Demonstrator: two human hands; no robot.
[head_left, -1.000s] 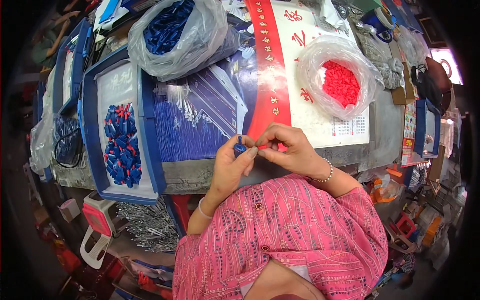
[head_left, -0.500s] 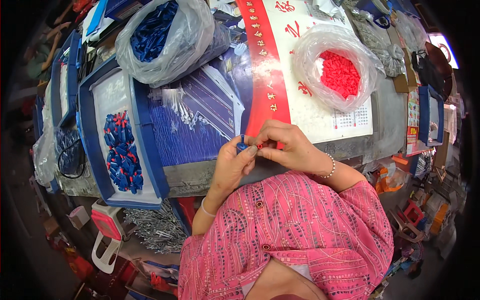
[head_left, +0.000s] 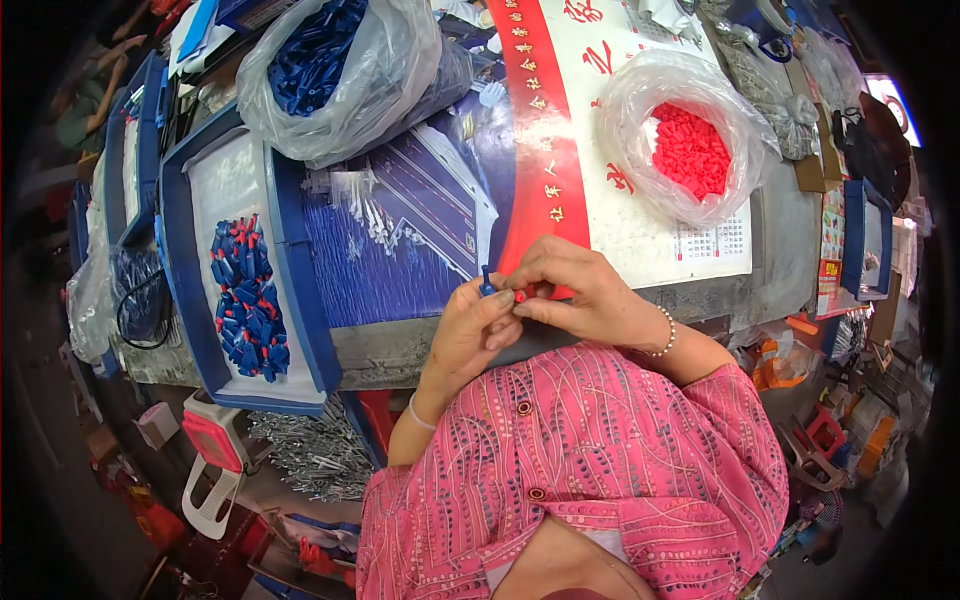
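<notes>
Close in front of my chest, at the table's near edge, my two hands meet. My left hand pinches a small blue plastic part between thumb and fingers, its thin end pointing up. A small red plastic piece is pinched in the fingertips of my right hand, right beside the blue part. My fingers partly cover both, so I cannot tell whether they touch. Left of my hands, a blue tray lined with white holds a pile of blue parts with red pieces.
A clear plastic bag of blue parts stands at the back left. Another bag holds red pieces at the back right, on a printed sheet. A stool and metal rods are below left.
The whole view has shifted slightly. My hands stay together, and the red piece has turned a little in my right fingertips beside the blue part.
</notes>
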